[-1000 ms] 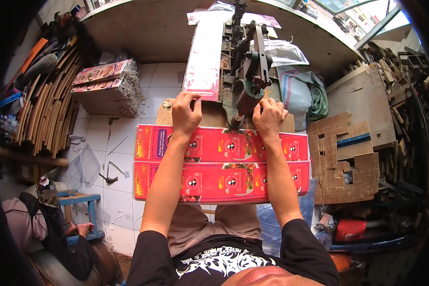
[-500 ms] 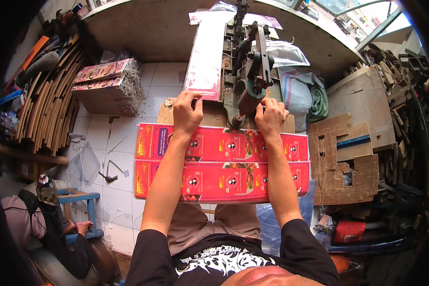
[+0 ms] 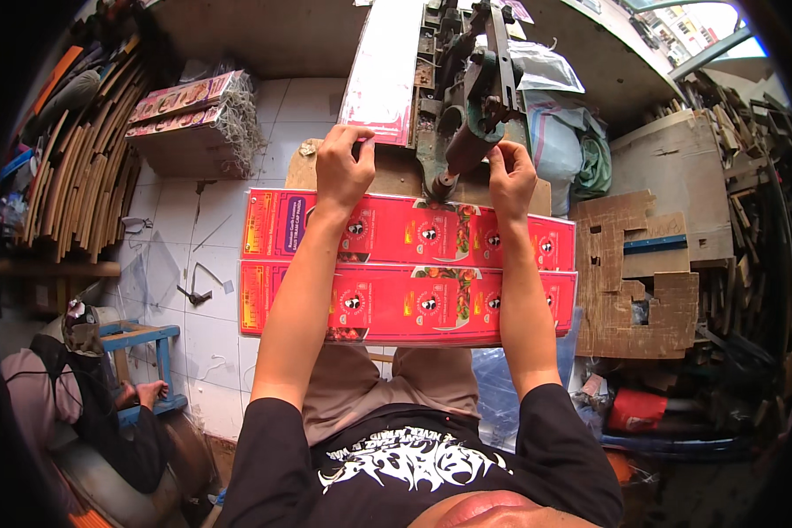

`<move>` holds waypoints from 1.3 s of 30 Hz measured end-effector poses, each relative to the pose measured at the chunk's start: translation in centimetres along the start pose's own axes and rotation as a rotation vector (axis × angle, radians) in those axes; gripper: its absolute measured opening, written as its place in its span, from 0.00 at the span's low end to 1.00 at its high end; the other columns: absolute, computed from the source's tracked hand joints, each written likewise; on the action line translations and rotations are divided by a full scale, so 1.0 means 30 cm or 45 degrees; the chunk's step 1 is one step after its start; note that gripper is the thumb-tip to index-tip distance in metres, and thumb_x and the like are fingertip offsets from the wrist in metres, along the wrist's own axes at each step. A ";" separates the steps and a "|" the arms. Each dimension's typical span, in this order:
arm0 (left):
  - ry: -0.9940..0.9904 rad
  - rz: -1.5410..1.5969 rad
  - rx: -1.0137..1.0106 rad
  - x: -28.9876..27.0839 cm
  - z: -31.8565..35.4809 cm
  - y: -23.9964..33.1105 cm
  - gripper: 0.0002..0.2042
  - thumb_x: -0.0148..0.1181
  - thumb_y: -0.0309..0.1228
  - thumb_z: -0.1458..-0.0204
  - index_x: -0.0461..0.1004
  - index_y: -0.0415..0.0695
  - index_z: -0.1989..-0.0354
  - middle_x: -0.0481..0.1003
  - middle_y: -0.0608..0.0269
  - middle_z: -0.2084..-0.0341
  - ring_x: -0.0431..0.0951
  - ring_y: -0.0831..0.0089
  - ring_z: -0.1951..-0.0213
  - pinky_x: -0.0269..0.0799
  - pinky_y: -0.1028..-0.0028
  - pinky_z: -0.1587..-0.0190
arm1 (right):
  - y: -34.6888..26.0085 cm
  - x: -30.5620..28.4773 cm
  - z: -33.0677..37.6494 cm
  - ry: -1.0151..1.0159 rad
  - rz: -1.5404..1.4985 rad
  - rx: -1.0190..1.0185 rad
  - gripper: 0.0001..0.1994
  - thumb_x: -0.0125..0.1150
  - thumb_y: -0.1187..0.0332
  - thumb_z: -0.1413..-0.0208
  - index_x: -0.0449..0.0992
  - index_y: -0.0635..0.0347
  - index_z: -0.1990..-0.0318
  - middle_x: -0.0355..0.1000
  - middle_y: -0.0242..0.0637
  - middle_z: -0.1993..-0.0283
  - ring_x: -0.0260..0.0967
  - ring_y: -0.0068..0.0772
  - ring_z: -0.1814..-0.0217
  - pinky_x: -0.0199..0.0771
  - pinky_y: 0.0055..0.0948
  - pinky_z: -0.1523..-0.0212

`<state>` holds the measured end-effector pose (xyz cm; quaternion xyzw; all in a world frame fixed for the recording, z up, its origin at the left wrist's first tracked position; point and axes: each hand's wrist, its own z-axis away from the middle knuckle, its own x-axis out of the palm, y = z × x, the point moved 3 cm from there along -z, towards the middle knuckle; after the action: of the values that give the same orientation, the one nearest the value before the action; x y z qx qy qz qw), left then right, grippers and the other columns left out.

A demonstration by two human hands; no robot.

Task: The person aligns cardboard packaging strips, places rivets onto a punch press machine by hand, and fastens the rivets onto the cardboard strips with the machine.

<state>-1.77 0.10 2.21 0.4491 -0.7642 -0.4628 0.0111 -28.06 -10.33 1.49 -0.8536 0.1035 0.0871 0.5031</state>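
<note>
My left hand point(image 3: 344, 167) is closed, its fingertips pinched at the near corner of a long white-and-red printed sheet point(image 3: 380, 79). Whether it holds that sheet is hidden. Across from it, my right hand point(image 3: 513, 179) has thumb and forefinger together beside a dark metal press point(image 3: 469, 132) with an upright lever; anything between those fingers is too small to make out. Below both wrists lie two stacks of glossy red printed sheets, a far stack point(image 3: 396, 231) and a near stack point(image 3: 392, 304), side by side. The press's rounded front end reaches the far stack's edge.
A tied bundle of printed sheets point(image 3: 180, 123) stands on the tiled floor at left, near stacked boards point(image 3: 79, 189). Cut brown board point(image 3: 603, 290) leans at right beside white sacks point(image 3: 554, 145). Another person's hand point(image 3: 152, 392) shows at lower left, by a blue stool point(image 3: 165, 361).
The whole scene has shifted up in the picture. My right hand has turned and lifted slightly beside the press, thumb and forefinger now pointing up. My left hand stays by the white-and-red sheet's corner.
</note>
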 end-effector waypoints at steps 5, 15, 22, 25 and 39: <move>0.012 0.002 0.022 -0.005 0.003 -0.002 0.05 0.61 0.23 0.49 0.81 0.39 0.64 0.80 0.52 0.65 0.81 0.55 0.60 0.75 0.63 0.54 | -0.008 0.007 0.010 -0.137 -0.298 0.177 0.06 0.66 0.70 0.39 0.79 0.63 0.59 0.78 0.28 0.65 0.72 0.16 0.66 0.72 0.17 0.63; 0.016 0.012 0.034 0.000 0.002 -0.012 0.06 0.62 0.24 0.48 0.82 0.40 0.64 0.80 0.54 0.64 0.81 0.57 0.59 0.75 0.65 0.54 | 0.008 0.033 0.024 -0.547 -0.688 0.288 0.07 0.65 0.73 0.39 0.79 0.64 0.55 0.78 0.28 0.62 0.70 0.15 0.64 0.70 0.17 0.62; 0.025 0.017 0.028 0.000 0.003 -0.015 0.05 0.62 0.24 0.48 0.82 0.40 0.64 0.80 0.54 0.64 0.81 0.57 0.59 0.75 0.65 0.54 | 0.011 0.036 0.028 -0.613 -0.848 0.424 0.10 0.65 0.70 0.37 0.80 0.66 0.52 0.79 0.29 0.61 0.70 0.14 0.63 0.70 0.18 0.60; 0.028 0.015 0.028 -0.001 0.002 -0.016 0.05 0.62 0.23 0.49 0.82 0.40 0.64 0.80 0.54 0.64 0.81 0.57 0.59 0.75 0.65 0.54 | 0.006 0.035 0.028 -0.638 -0.830 0.434 0.11 0.65 0.69 0.37 0.80 0.66 0.52 0.79 0.30 0.61 0.70 0.14 0.63 0.69 0.17 0.60; 0.020 0.010 0.023 -0.001 0.003 -0.014 0.05 0.62 0.24 0.48 0.82 0.41 0.64 0.80 0.54 0.64 0.81 0.57 0.59 0.75 0.65 0.53 | -0.056 0.028 0.049 -0.929 -0.656 0.510 0.12 0.67 0.69 0.42 0.80 0.65 0.53 0.80 0.31 0.58 0.73 0.17 0.58 0.71 0.20 0.55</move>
<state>-1.50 0.10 1.87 0.4500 -0.7699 -0.4523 0.0149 -26.89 -8.32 1.99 -0.6517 -0.2794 0.2314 0.6661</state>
